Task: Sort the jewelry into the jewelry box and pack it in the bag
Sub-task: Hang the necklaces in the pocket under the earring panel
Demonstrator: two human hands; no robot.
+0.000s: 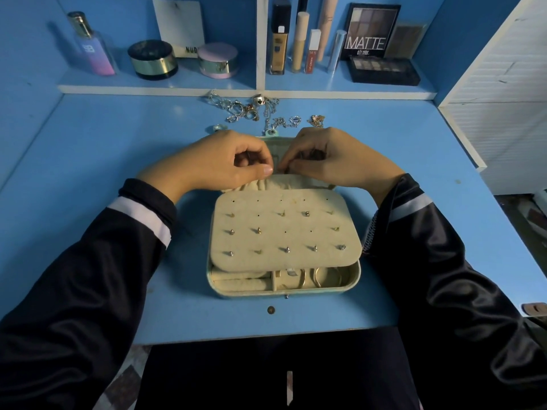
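1. Nearest item: a small round object (270,309) lies on the blue table (97,149), just short of the box front. It is too small to identify.
2. The jewelry box (284,293) sits open, centred between the forearms and nearer than both hands.
   - Base, left compartment: cream ring rolls (236,284).
   - Base, right compartment: gold bangles (321,278), standing on edge.
   - A cream earring panel (285,229) lies over most of the base and hides the rest of it. Several studs (287,249) are seated in its holes, while other holes are vacant.
3. The lid lies flat beyond the panel, directly beneath the hands. Only its gathered cream pocket (266,184) and part of the rim are visible.
4. The left hand (233,162) and right hand (334,158) are together over the pocket, with fingers curled and fingertips meeting. It cannot be determined whether they pinch an item or the fabric.
5. Beyond the hands: loose jewelry (251,110), chains and rings tangled, individual pieces indistinct.
6. Farthest: a shelf (192,89) holding cosmetics, including a palette (370,31) marked MATTE.
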